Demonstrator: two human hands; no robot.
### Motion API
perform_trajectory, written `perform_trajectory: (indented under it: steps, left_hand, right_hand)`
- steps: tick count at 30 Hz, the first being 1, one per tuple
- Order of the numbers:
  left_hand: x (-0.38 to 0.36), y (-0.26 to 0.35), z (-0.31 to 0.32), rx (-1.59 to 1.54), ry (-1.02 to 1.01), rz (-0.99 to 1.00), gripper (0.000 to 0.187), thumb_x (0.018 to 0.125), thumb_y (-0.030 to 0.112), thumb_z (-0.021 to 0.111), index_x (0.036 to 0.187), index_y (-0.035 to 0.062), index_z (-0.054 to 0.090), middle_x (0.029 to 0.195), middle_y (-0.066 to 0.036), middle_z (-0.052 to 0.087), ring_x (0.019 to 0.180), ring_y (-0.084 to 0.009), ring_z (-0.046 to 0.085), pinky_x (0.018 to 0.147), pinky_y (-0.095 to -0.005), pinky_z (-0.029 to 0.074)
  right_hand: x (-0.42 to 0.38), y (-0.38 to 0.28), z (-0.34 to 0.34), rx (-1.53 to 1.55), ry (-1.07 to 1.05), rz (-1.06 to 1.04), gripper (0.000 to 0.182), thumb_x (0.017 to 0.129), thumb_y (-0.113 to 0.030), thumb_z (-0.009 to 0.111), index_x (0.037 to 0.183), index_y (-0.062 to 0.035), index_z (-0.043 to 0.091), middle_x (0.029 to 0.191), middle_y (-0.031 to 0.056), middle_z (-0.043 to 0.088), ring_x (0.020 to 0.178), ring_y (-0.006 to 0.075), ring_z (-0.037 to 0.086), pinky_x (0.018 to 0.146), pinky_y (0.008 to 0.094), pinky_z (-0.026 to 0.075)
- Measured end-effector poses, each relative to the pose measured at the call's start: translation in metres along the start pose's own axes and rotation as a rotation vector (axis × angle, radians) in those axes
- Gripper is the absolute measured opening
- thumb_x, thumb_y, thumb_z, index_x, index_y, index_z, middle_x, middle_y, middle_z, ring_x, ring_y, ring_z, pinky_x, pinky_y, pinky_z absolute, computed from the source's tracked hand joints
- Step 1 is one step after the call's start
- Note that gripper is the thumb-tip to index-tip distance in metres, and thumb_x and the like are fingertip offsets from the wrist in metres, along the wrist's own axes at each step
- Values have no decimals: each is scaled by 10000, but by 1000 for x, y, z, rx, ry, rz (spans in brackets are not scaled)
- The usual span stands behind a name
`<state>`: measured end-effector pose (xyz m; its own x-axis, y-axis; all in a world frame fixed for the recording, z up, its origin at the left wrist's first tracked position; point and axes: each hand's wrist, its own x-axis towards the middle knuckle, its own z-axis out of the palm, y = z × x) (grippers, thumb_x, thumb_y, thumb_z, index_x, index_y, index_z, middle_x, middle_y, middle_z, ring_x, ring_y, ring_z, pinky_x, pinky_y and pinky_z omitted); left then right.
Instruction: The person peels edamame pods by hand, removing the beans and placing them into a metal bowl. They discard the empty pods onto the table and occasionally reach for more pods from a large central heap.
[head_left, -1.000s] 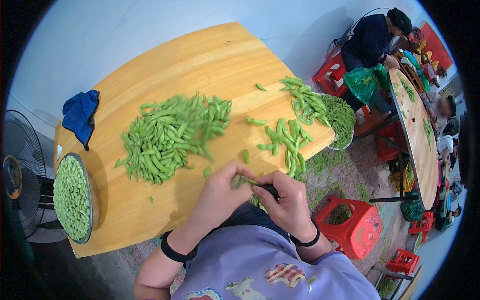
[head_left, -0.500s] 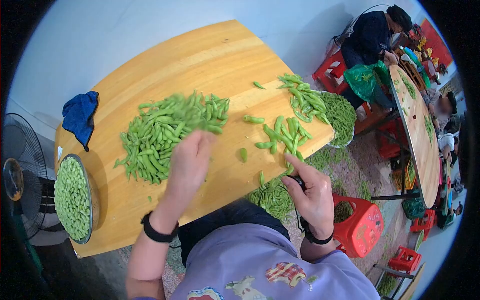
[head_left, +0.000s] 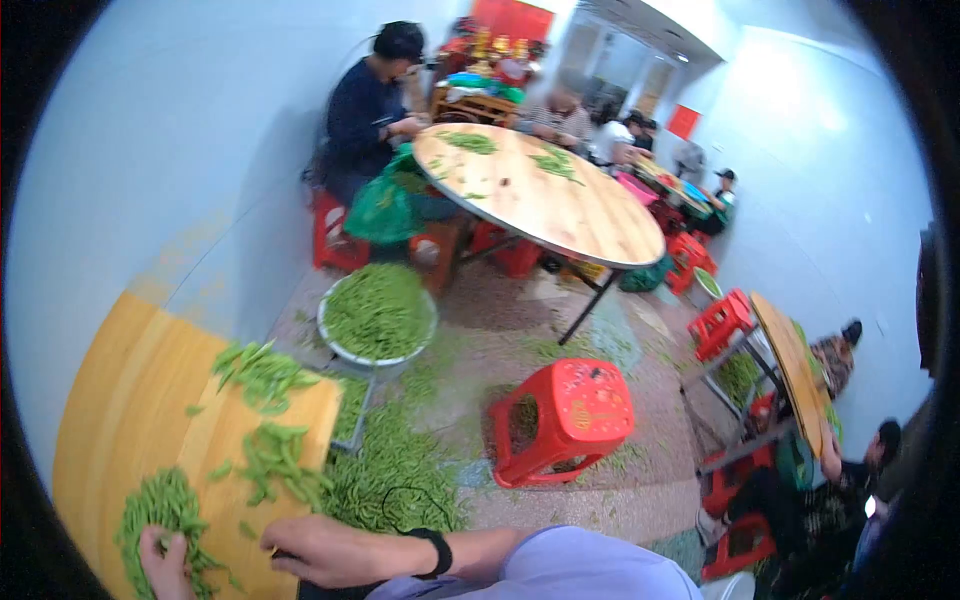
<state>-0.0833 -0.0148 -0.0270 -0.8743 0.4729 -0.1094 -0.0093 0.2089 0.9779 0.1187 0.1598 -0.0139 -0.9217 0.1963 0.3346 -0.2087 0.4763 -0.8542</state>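
Note:
My left hand (head_left: 166, 568) is over the near pile of green pods (head_left: 160, 500) on the wooden table (head_left: 140, 390). Its fingertips are pinched together, and what lies between them is too small to tell. Near the table's right edge, my right hand (head_left: 335, 550) is curled around a dark object (head_left: 286, 556), mostly hidden by the fingers. A loose group of pods (head_left: 280, 462) lies just beyond it, and another group (head_left: 262, 375) sits farther back at the table corner.
A basin of pods (head_left: 375, 312) stands past the table, with pods strewn over the floor (head_left: 400, 470). A red stool (head_left: 570, 415) is ahead. Beyond it, a person in dark clothes (head_left: 362, 125) sits at a round table (head_left: 540, 190). Other people sit farther back and at right.
The view has swung right, bringing more of the room in and moving the table to the lower left. The blue cloth, fan and bowl of beans have left the view.

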Motion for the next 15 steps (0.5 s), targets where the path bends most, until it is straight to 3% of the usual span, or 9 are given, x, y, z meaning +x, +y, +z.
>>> perform_trajectory:
  steps: [2,4,7,9,10,11,12,14,15]
  left_hand:
    - [-23,38,11,35,-58,-52,171,795,150,603,915,60,522,757,-25,502,632,-83,453,524,-223,381]
    - [-35,47,16,81,-75,-121,229,819,181,612,994,52,540,797,-60,548,657,-108,481,577,-263,428]
    - [-48,46,26,-186,-170,-90,63,836,73,555,843,21,520,757,-51,528,601,-115,467,535,-203,391]
    - [-51,24,34,-405,-110,-62,106,823,167,573,833,99,492,694,32,432,589,-18,391,430,-148,276]
    - [-55,22,36,-407,-148,-87,102,838,176,561,822,104,490,694,38,437,586,-19,391,431,-151,276]
    - [-60,27,40,-410,-163,-119,104,852,184,548,810,110,489,695,44,442,583,-20,391,431,-155,277]
    - [-67,35,47,-495,-63,-180,67,832,79,557,781,70,515,666,31,461,537,-19,385,425,-172,286]
    - [-73,39,50,-541,-69,-189,63,820,114,573,783,79,536,654,35,457,537,-30,386,445,-164,286]
    - [-73,37,46,-526,-85,-186,68,822,111,572,780,65,544,637,28,459,522,-35,385,444,-169,288]
  right_hand:
    - [0,-8,1,103,60,-24,153,804,-123,532,836,12,469,746,184,505,735,352,510,645,412,402]
    - [2,-7,4,118,59,-31,149,817,-122,538,868,8,485,754,167,518,720,335,518,631,391,413]
    - [8,-7,2,182,14,-10,147,830,-126,547,894,0,509,756,136,533,698,282,525,619,352,422]
    - [12,-5,7,302,-6,-17,146,834,-142,554,886,-8,529,735,101,537,685,187,519,622,315,423]
    - [13,-1,10,308,-13,-48,159,838,-150,553,898,-3,546,745,94,558,699,168,528,633,303,432]
    - [15,-2,9,351,-39,-4,170,838,-156,557,909,-1,563,763,88,574,717,153,535,656,291,440]
    - [16,1,9,349,-87,48,182,839,-162,560,928,-5,581,785,72,586,727,125,535,655,275,446]
    - [20,-7,7,429,-186,268,188,838,-158,564,933,4,579,739,66,563,697,122,517,625,275,440]
    - [23,-12,5,457,-227,345,182,853,-160,554,955,-14,591,724,24,551,654,79,496,571,236,424]
